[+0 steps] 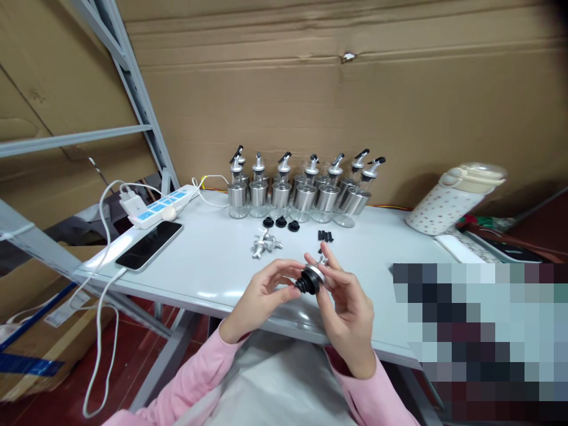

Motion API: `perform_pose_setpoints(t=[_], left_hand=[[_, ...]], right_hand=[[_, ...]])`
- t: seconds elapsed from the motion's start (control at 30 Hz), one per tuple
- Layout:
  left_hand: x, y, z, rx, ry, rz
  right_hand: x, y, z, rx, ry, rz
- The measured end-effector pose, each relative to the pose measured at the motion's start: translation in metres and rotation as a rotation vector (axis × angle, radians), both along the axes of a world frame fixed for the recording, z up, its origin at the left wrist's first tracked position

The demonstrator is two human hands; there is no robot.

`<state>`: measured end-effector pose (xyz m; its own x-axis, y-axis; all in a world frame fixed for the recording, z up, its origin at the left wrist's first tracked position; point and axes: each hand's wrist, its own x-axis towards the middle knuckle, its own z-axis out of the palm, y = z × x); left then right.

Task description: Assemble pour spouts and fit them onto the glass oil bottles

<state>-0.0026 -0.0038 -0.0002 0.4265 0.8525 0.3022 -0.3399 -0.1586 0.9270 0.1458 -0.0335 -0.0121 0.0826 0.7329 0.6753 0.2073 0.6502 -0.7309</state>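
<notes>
Over the front of the table, both my hands are closed on one bottle pourer (pixel 313 279), a silver spout cap with a black ribbed stopper on it. My left hand (pixel 267 291) pinches the stopper's tapered end. Fingers of my right hand (pixel 348 307) wrap the silver cap from the other side and partly hide its spout. Beyond my hands lie loose silver spout parts (pixel 265 243), several black stoppers (pixel 281 221) in a row, and a small cluster of black pieces (pixel 325 236). Glass bottles with steel sleeves (pixel 281 195) and black-tipped pourers stand behind.
At the left of the table (pixel 213 260) are a power strip (pixel 164 207) and a phone (pixel 149 245) with white cables. A tilted-looking dotted flask (pixel 452 201) stands at the right. Cardboard (pixel 288 89) lines the back; the lower right is pixelated.
</notes>
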Motion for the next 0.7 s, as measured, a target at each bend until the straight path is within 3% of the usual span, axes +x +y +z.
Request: perform_pose_setpoints(t=[0.33, 0.7], left_hand=[[0.0011, 0.0018, -0.0013, 0.071, -0.02, 0.041], [-0.0003, -0.0009, 0.0022, 0.161, 0.115, 0.04]], right_hand=[[0.0004, -0.0009, 0.0009, -0.004, -0.049, 0.051], [0.0021, 0.0003, -0.0015, -0.018, -0.12, 0.014]])
